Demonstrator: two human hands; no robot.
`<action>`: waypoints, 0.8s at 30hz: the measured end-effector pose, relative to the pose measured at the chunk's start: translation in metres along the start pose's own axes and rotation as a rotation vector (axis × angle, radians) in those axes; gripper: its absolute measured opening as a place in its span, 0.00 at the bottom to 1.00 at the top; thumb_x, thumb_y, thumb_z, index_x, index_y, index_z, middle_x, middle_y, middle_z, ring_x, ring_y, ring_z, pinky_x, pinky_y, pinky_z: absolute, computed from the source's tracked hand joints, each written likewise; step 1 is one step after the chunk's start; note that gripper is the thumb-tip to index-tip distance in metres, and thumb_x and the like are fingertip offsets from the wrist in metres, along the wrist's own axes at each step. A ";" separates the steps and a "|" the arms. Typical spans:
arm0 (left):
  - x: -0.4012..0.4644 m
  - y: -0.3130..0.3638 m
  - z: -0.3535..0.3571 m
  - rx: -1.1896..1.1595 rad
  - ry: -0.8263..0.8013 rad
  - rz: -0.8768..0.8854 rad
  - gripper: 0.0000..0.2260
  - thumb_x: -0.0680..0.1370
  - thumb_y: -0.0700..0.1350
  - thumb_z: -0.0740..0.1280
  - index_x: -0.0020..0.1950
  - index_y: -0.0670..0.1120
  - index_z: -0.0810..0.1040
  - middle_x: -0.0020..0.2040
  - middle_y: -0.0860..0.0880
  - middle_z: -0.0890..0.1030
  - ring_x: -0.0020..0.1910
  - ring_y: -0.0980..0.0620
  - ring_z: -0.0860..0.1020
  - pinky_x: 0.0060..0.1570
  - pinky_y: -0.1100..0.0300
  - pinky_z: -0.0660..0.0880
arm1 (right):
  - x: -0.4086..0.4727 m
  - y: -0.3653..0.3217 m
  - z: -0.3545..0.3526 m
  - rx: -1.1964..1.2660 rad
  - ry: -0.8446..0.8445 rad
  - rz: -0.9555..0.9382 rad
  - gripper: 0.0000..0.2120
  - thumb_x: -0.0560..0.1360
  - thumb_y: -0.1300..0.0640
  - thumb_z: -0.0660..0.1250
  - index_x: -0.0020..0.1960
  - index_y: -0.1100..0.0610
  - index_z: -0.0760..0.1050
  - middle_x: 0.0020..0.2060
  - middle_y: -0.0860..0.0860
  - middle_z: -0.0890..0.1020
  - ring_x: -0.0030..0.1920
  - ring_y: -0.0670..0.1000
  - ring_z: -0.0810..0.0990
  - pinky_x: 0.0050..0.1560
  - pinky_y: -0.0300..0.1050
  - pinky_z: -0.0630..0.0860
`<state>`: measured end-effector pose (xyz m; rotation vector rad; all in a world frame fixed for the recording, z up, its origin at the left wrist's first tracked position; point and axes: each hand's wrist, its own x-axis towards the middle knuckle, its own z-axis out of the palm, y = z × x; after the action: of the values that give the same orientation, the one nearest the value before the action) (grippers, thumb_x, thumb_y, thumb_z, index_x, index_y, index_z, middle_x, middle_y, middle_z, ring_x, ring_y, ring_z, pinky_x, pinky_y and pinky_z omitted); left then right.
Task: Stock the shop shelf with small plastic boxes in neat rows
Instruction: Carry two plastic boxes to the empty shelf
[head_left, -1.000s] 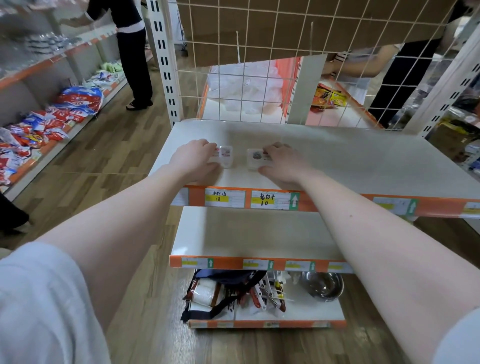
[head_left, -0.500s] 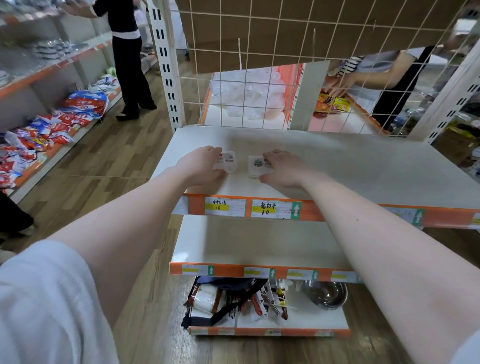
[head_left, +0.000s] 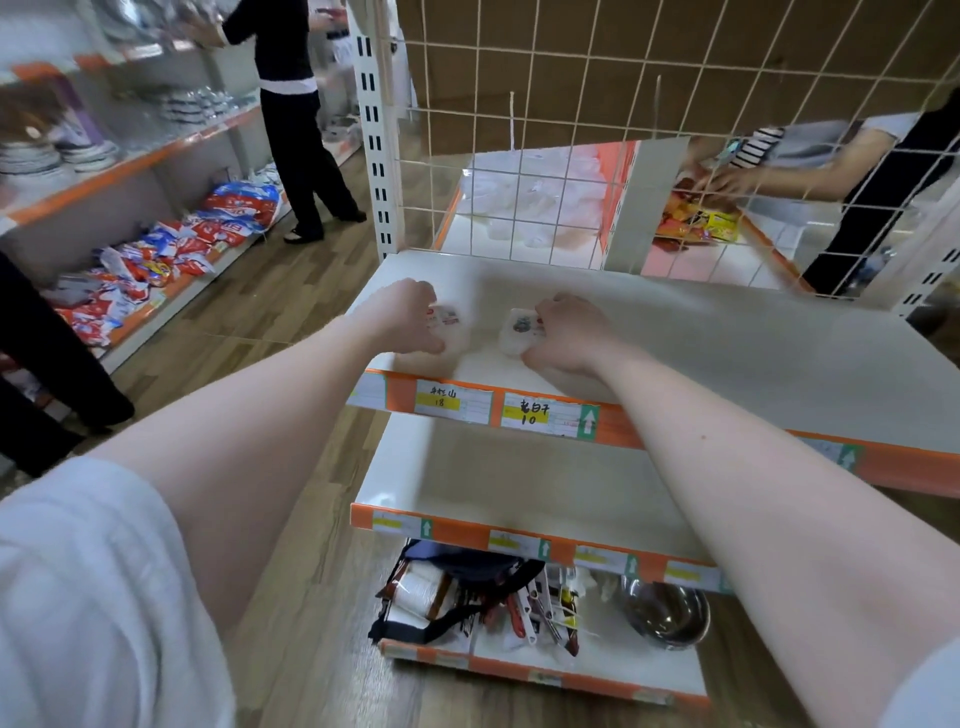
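My left hand (head_left: 410, 317) and right hand (head_left: 566, 335) each hold a small box near the shelf (head_left: 727, 338) front edge; next, I align them side by side

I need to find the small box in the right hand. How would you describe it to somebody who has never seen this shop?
Look at the top white shelf in front of the wire grid. Near its front left edge two hands each hold a small clear plastic box. The right-hand box, gripped by the right hand, has a dark round label and sits above the price tag marked 10.
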<state>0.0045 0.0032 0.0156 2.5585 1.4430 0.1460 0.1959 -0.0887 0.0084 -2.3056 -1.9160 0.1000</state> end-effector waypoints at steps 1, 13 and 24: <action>-0.004 -0.002 -0.002 0.003 0.012 -0.016 0.27 0.69 0.48 0.73 0.65 0.42 0.70 0.57 0.44 0.77 0.52 0.43 0.76 0.42 0.56 0.72 | 0.000 -0.001 -0.001 0.002 0.002 -0.011 0.23 0.69 0.51 0.69 0.60 0.60 0.71 0.57 0.58 0.73 0.58 0.58 0.72 0.51 0.45 0.69; -0.066 -0.051 -0.017 0.040 0.107 -0.141 0.22 0.69 0.53 0.73 0.60 0.47 0.74 0.56 0.45 0.76 0.54 0.44 0.75 0.50 0.49 0.75 | 0.023 -0.046 0.008 0.091 -0.013 -0.201 0.17 0.69 0.49 0.70 0.49 0.57 0.69 0.52 0.58 0.75 0.52 0.58 0.73 0.42 0.44 0.60; -0.089 -0.133 -0.033 -0.048 0.093 -0.235 0.21 0.69 0.55 0.72 0.58 0.49 0.73 0.51 0.49 0.76 0.48 0.50 0.74 0.39 0.56 0.70 | 0.054 -0.134 0.018 0.065 0.001 -0.346 0.18 0.69 0.50 0.69 0.35 0.55 0.60 0.41 0.53 0.69 0.43 0.55 0.69 0.37 0.45 0.61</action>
<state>-0.1589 -0.0020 0.0192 2.3497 1.7379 0.2624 0.0728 -0.0107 0.0130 -1.8992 -2.2407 0.1211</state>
